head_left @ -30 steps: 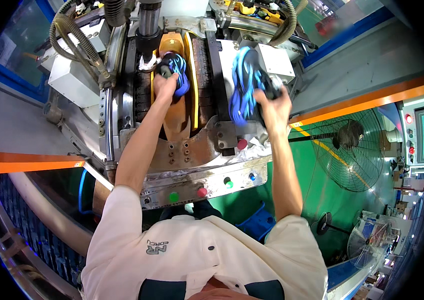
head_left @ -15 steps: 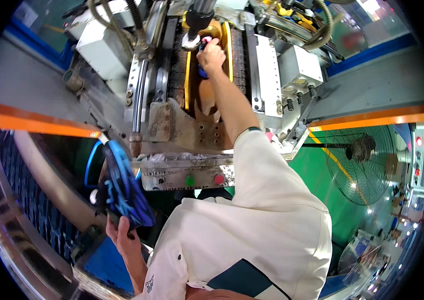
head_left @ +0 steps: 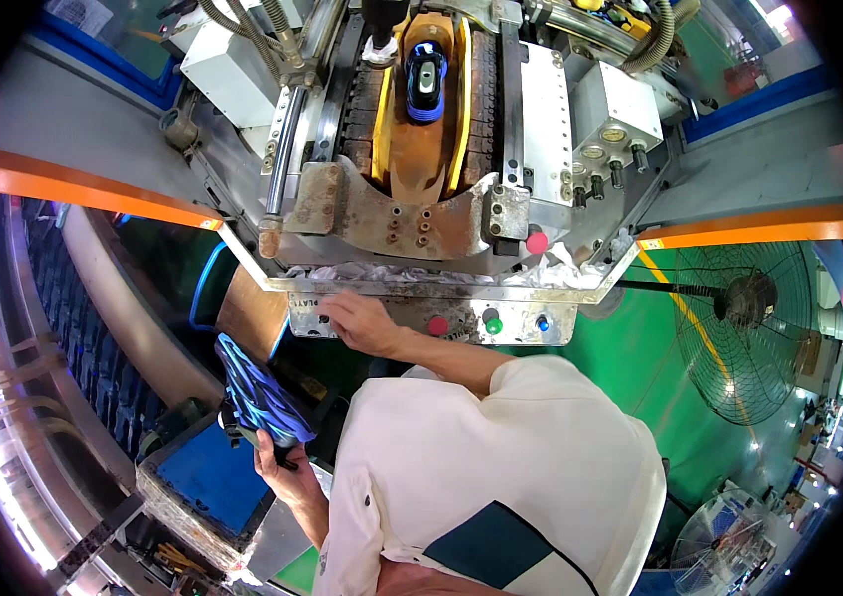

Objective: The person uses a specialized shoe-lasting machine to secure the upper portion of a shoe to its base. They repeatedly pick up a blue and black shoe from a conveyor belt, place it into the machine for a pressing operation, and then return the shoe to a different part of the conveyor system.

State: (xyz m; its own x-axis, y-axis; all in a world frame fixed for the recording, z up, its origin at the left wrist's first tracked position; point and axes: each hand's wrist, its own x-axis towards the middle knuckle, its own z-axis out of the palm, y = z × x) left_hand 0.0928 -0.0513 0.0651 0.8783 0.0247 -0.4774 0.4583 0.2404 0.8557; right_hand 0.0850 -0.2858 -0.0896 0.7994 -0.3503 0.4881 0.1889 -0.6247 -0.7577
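Observation:
My left hand (head_left: 287, 475) is closed around the lower end of a blue shoe (head_left: 261, 397) with black parts, held at the lower left, beside the machine. My right hand (head_left: 362, 323) lies over the left part of the machine's front control panel (head_left: 531, 323), fingers stretched toward a small black knob (head_left: 323, 319); whether they press anything I cannot tell. No object shows in it. Inside the machine, a second blue and black shoe (head_left: 425, 84) with a silver piece on top sits in a brown cradle (head_left: 420, 164) between yellow-edged sides. A dark press head (head_left: 382, 22) hangs beside it.
A red button (head_left: 437, 325), a green button (head_left: 492, 323) and a blue one (head_left: 543, 323) line the panel. Orange bars (head_left: 84, 186) flank the opening. A blue-topped stand (head_left: 211, 482) and a curved metal conveyor (head_left: 4, 397) are at left. A caged fan (head_left: 744, 298) stands at right.
My right hand has let go of the shoe in the machine and drawn back to the front panel. The left hand still holds its shoe. The view has shifted slightly.

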